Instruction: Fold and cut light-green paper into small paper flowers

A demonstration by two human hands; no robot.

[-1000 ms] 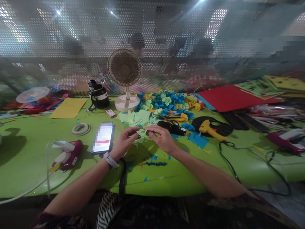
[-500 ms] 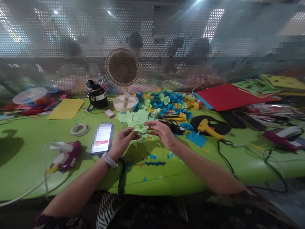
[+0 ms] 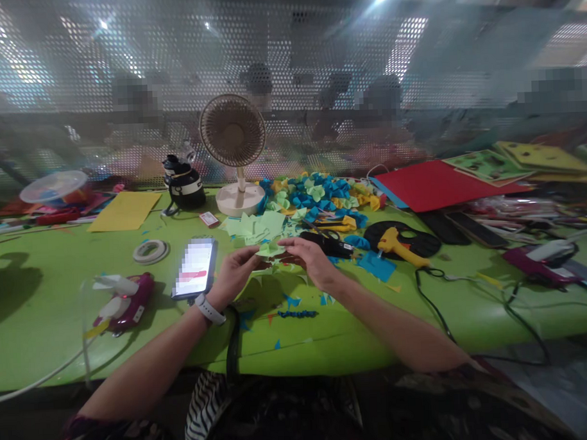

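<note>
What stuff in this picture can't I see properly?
Head view, green paper: edges partly hidden by the left hand and right hand.
Head view, phone: picture blocks cover much of its display.
Head view, people: blurred behind the mesh panel.
Head view, blue sheet: mostly hidden by the red sheet.

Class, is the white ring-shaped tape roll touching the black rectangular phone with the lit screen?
Apart. The head view shows a strip of green tabletop between the white tape roll and lit phone.
</note>
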